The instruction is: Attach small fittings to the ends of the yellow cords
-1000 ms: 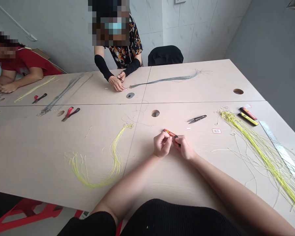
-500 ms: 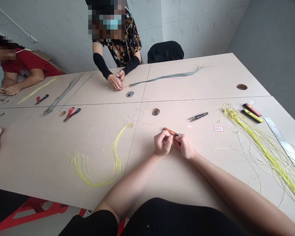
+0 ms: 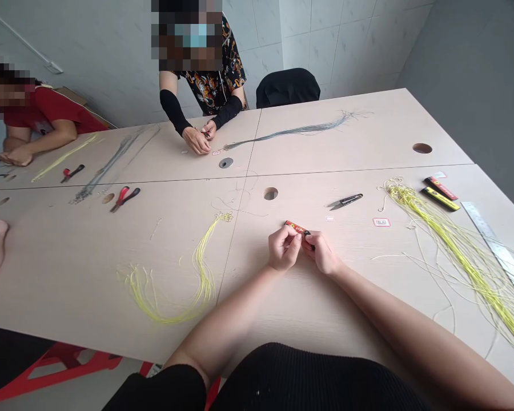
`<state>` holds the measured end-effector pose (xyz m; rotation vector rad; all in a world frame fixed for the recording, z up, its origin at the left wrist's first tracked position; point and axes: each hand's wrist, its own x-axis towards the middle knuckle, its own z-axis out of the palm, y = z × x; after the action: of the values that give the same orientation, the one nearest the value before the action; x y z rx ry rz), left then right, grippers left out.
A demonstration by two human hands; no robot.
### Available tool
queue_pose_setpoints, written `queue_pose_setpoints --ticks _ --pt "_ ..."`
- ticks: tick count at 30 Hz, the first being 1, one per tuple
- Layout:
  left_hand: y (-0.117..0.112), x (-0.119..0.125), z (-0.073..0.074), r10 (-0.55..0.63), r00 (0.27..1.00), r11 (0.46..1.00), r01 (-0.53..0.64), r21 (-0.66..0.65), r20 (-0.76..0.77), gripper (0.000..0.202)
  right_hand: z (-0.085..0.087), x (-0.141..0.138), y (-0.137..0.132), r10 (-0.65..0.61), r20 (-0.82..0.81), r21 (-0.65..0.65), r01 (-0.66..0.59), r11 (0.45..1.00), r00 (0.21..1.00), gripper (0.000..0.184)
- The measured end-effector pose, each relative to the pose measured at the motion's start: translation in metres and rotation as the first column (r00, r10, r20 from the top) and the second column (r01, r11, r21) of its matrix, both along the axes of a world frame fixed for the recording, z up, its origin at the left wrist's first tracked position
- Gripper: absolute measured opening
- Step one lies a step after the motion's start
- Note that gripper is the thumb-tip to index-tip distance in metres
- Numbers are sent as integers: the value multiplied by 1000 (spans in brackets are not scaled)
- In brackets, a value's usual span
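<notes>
Pinching a slim red-and-black strip (image 3: 295, 228) between the left hand (image 3: 285, 248) and right hand (image 3: 321, 254), fingertips closed together around its dark end, red length jutting out beyond the grip. Probably handling as light and fairly stiff, though too small to judge surely; likely slipping unless taken by its flat sides. Lying just beyond the grip, thread snips (image 3: 345, 200) and a small printed tag (image 3: 381, 222). Sprawling well right of the grip, a yellow cord bundle (image 3: 462, 257) beside a steel ruler (image 3: 492, 251), and left of it, a second yellow cord hank (image 3: 201, 285), neither crowding the hands.

Nothing is legible: the print on the red packet (image 3: 296, 228) and the white tag (image 3: 381, 222) is too small.
</notes>
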<state>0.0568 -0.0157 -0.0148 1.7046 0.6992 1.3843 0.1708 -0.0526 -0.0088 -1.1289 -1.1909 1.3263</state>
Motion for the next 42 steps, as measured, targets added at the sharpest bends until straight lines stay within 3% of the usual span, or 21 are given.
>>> queue_pose_setpoints --ticks 20,32,42 --pt "-1 2 6 -33 999 999 33 -2 28 39 3 -2 0 -30 -18 -3 30 1000 999 54" --pt "0 1 1 1 1000 1000 -1 21 0 39 0 -1 0 -2 22 41 1 999 1000 39" --pt "0 1 1 -38 998 997 35 62 41 33 1 -2 0 -17 35 43 16 999 999 39"
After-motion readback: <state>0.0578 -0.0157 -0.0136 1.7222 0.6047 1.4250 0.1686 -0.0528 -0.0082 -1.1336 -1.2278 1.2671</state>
